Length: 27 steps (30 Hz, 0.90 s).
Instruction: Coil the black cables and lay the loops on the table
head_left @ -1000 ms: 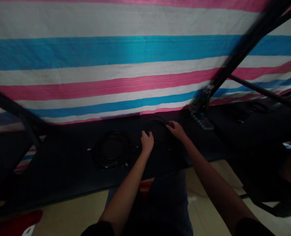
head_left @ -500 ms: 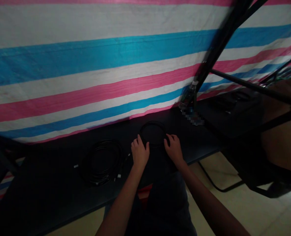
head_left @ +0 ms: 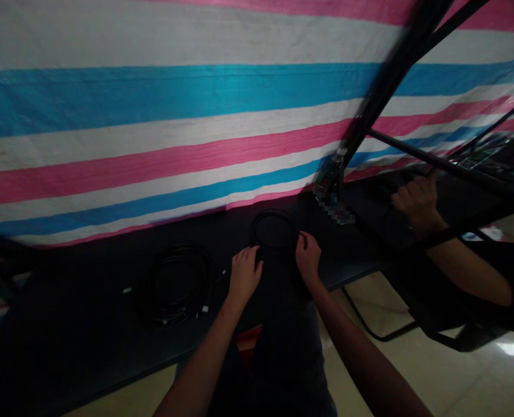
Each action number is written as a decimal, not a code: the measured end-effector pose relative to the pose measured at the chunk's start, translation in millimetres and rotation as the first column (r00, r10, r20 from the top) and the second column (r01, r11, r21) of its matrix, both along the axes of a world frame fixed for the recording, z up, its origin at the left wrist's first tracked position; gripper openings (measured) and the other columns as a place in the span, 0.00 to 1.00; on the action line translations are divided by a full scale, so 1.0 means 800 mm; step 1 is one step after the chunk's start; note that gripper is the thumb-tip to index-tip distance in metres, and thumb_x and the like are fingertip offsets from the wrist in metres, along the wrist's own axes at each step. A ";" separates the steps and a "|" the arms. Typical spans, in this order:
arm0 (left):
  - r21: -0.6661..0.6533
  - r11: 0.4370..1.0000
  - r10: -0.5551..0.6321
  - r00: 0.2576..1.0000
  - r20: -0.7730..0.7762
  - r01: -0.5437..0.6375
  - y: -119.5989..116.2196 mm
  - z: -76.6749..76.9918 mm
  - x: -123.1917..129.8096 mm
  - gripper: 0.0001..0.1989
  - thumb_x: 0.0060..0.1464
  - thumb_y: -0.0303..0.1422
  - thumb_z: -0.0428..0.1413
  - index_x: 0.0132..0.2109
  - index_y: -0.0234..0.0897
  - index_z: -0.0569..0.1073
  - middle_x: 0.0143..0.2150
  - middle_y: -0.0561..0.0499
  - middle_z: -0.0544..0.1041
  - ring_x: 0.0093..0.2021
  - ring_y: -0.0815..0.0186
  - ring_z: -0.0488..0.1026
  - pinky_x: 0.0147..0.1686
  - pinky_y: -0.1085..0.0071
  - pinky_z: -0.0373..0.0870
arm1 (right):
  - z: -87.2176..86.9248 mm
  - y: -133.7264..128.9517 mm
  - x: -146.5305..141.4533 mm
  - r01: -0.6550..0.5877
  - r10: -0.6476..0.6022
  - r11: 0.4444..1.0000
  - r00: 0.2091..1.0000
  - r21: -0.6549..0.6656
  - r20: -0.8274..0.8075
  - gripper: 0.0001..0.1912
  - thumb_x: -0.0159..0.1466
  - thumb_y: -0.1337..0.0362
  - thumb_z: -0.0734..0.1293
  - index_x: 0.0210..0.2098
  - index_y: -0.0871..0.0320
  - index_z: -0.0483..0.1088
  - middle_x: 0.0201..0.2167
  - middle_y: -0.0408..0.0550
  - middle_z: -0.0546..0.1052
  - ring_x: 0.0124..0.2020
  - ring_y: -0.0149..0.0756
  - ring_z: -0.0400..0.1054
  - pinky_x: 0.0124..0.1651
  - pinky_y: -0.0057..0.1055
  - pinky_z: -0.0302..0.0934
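Observation:
A thin black cable [head_left: 274, 211] lies in a single round coil on the dark tabletop in front of me. At the coil's lower left, my left hand [head_left: 244, 271] has its fingers bent toward the thumb, closed on a dark bit of the cable. My right hand [head_left: 307, 255] is curled in a pinch at the coil's right edge; the strand between its fingers is hard to see in the dim light. Left of my hands rests a thicker bundle of coiled black cables [head_left: 205, 272], with pale connectors [head_left: 205, 309] poking out.
A plastic bottle [head_left: 330, 171] stands by the striped sheet [head_left: 196, 95] at the back. Black metal bars [head_left: 396, 81] rise on the right. Beyond them, another person's hand [head_left: 417, 200] is over the same dark table [head_left: 87, 324]. A blurred-out item [head_left: 337, 208] lies near the bottle.
My left fingers have drawn in from a spread pose, and my right fingers have closed into a pinch. The other person's hand has come into view over the table on the right.

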<state>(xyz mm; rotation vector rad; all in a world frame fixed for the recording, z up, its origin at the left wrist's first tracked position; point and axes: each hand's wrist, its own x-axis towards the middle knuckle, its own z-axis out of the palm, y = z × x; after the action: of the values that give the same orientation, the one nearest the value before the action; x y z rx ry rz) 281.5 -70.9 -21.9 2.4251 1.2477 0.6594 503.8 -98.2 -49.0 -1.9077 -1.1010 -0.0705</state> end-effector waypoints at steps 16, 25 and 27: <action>0.046 0.988 0.142 0.989 0.044 -0.144 0.015 0.005 0.020 0.19 0.65 0.38 0.55 0.59 0.35 0.70 0.66 0.35 0.66 0.66 0.49 0.62 0.62 0.53 0.61 | -0.001 0.033 -0.022 -0.094 0.104 0.985 0.993 -0.145 0.059 0.27 0.67 0.53 0.62 0.58 0.64 0.72 0.62 0.69 0.69 0.63 0.56 0.64 0.62 0.55 0.59; 0.089 0.996 -0.017 0.989 -0.147 0.031 -0.036 0.003 -0.017 0.28 0.66 0.38 0.53 0.70 0.38 0.63 0.75 0.32 0.52 0.72 0.45 0.56 0.67 0.49 0.58 | 0.000 -0.013 -0.065 -0.154 0.177 0.961 0.980 -0.228 0.086 0.24 0.66 0.59 0.62 0.53 0.69 0.76 0.67 0.72 0.63 0.66 0.58 0.61 0.65 0.53 0.57; 0.071 0.996 -0.034 0.989 -0.142 0.045 -0.054 0.004 -0.032 0.29 0.65 0.37 0.54 0.71 0.40 0.62 0.76 0.33 0.51 0.73 0.44 0.55 0.68 0.48 0.57 | 0.000 -0.031 -0.072 -0.184 0.207 0.956 0.975 -0.228 0.080 0.24 0.67 0.58 0.62 0.52 0.69 0.77 0.67 0.71 0.64 0.66 0.57 0.61 0.66 0.51 0.57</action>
<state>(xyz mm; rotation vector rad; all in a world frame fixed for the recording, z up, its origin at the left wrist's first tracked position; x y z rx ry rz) 256.2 -114.2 -19.1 2.5902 1.2454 0.5403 446.5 -122.9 -48.7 -1.9956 -1.4127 0.0676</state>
